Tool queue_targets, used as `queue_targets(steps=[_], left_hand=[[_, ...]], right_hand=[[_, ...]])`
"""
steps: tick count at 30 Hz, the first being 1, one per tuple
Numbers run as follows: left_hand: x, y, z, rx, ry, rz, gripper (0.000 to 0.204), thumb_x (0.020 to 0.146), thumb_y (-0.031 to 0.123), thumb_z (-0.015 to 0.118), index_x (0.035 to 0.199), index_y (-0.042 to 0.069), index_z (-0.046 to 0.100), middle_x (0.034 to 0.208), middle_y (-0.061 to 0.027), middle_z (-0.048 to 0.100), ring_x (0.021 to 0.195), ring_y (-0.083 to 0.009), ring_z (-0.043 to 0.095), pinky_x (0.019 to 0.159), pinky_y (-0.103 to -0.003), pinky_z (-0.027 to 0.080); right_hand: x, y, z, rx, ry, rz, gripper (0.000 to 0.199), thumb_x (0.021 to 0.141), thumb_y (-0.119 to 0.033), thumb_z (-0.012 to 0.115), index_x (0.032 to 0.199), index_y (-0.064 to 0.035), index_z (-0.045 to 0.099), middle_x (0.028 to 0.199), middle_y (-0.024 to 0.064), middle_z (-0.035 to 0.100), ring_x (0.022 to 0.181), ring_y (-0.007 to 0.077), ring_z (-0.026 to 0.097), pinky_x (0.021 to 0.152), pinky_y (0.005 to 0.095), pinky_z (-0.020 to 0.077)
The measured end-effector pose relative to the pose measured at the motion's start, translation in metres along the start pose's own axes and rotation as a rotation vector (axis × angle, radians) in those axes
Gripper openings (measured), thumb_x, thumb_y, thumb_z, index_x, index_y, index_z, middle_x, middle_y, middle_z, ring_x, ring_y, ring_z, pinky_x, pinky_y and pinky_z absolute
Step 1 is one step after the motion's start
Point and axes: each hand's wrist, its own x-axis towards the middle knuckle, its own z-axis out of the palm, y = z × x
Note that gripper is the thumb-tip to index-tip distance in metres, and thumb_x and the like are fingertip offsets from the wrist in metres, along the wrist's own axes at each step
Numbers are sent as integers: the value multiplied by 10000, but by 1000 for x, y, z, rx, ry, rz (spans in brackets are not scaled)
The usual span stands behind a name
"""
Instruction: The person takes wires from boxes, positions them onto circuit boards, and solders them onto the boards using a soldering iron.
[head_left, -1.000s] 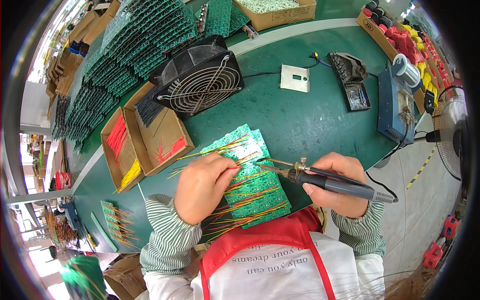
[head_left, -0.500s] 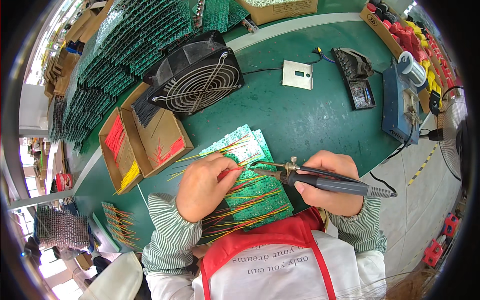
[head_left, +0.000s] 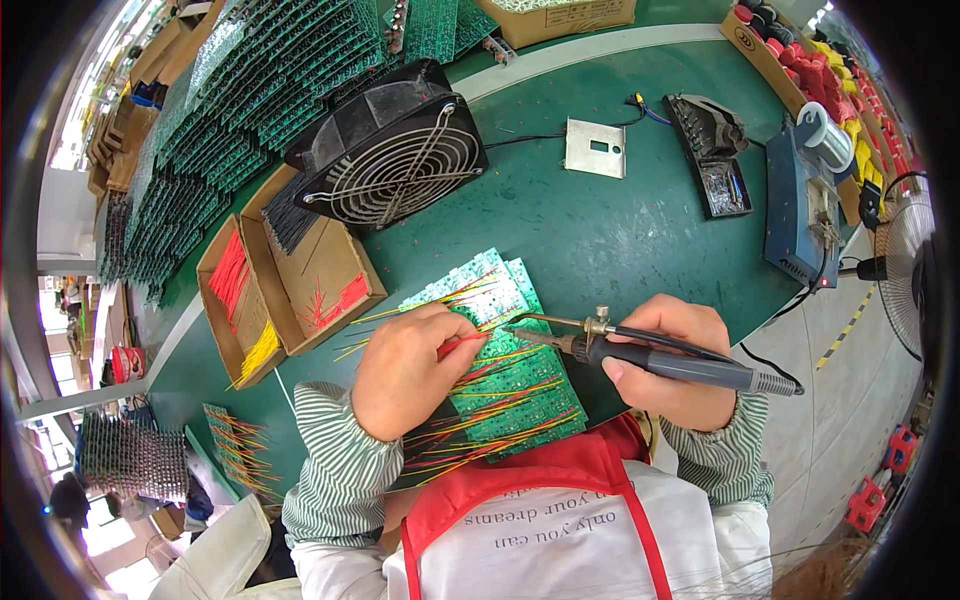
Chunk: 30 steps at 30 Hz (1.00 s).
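One soldering iron [head_left: 672,364] sits in the right hand [head_left: 690,400].

- Left hand [head_left: 405,372]: back uppermost, thumb and forefinger pinched together, pointing rightward.
- Right hand [head_left: 690,390]: fingers curled in closed grip, thumb reaching leftward.
- Forearms [head_left: 342,465]: two, sleeved, angled inward from below.

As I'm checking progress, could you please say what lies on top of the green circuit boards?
Red and yellow wires lie across the circuit boards, with the soldering iron partly over them. The left hand covers part of the boards' left side; anything beneath it is hidden.
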Motion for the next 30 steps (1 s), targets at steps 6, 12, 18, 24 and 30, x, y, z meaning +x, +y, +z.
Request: queue_targets(steps=[6, 12, 18, 24, 30], left_hand=[[-5, 5, -13, 77, 167, -13, 86, 771, 75, 690, 801, 5, 651, 722, -97, 607, 615, -238, 580, 564, -323, 455], [4, 22, 4, 81, 161, 121, 93, 771, 109, 673, 778, 22, 641, 717, -110, 597, 667, -297, 594, 605, -381, 467], [12, 12, 17, 58, 85, 102, 104, 763, 109, 700, 787, 20, 653, 684, -86, 578, 581, -224, 564, 543, -329, 438], [15, 11, 17, 30, 59, 85, 100, 760, 106, 696, 785, 19, 653, 688, -85, 580, 587, -226, 567, 548, -329, 441], [14, 13, 15, 40, 30, 59, 106, 758, 111, 696, 798, 21, 657, 717, -91, 599, 608, -228, 585, 558, -321, 456]], right_hand=[[-5, -1, -8, -12, -18, 26, 164, 697, -91, 721, 790, -9, 614, 648, 51, 623, 550, 90, 584, 521, 230, 453], [-8, 3, -14, -13, 29, 16, 160, 699, -81, 714, 796, -4, 613, 656, 44, 626, 570, 73, 580, 529, 222, 450], [-5, 5, -11, 20, 27, 29, 164, 695, -85, 716, 796, -2, 616, 667, 46, 631, 575, 76, 582, 530, 220, 450], [-2, 7, -11, -1, 12, 49, 163, 689, -84, 718, 791, -6, 617, 675, 46, 639, 581, 79, 589, 540, 221, 456], [-5, 4, -14, 28, 40, 26, 174, 687, -85, 720, 800, -6, 614, 669, 43, 638, 579, 80, 596, 542, 218, 461]])
